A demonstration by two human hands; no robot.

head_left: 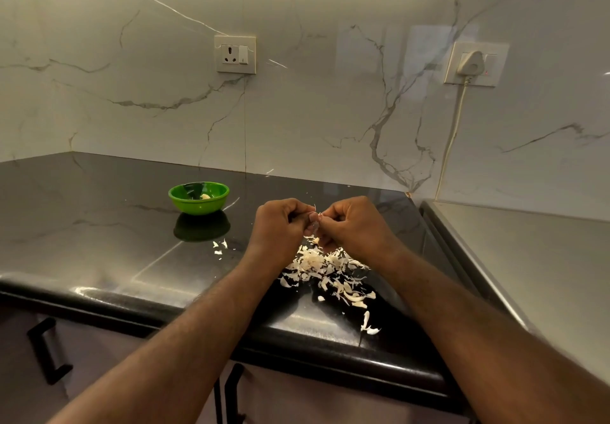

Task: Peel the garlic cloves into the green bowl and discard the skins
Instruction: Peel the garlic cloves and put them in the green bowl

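My left hand (280, 224) and my right hand (355, 224) meet above the dark counter (99, 225), fingers curled, both pinching a small garlic clove (315, 220) between their fingertips; most of the clove is hidden. A pile of white garlic skins (326, 270) lies on the counter just below and in front of my hands. The green bowl (199, 198) stands to the left and farther back, with a peeled clove (205, 196) inside.
A few stray skin flakes (219, 247) lie between bowl and hands, and one (368, 324) near the counter's front edge. Marble wall behind holds a socket (235, 54) and a plugged-in cord (450, 139). A grey steel surface (528, 275) adjoins on the right.
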